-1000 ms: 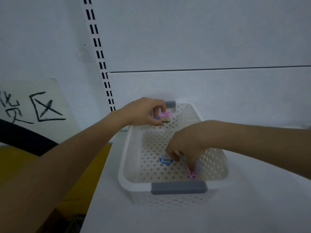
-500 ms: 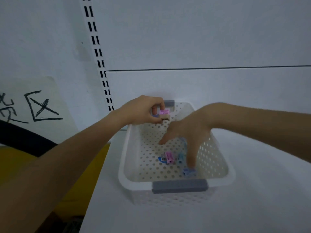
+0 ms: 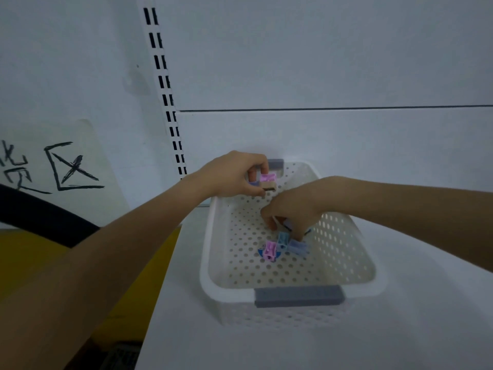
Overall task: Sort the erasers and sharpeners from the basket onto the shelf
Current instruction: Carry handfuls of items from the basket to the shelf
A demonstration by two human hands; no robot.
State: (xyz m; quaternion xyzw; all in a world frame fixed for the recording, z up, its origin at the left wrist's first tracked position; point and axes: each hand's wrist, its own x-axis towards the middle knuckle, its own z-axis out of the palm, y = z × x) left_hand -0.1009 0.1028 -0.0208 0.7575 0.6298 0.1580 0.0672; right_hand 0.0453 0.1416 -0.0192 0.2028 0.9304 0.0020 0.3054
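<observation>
Now our right hand (image 3: 290,213), spread before, curls over 3 sharpeners (image 3: 283,240), grip unclear: another pick. Our left hand (image 3: 234,174) pinches its stack (image 3: 268,182).

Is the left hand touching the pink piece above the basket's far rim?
Touching. The head view shows the left hand pinching the pink piece between curled fingers and thumb, over the basket.

The perforated white basket (image 3: 346,252) looks like smooth plastic, standing on a matt white shelf (image 3: 400,329).
</observation>
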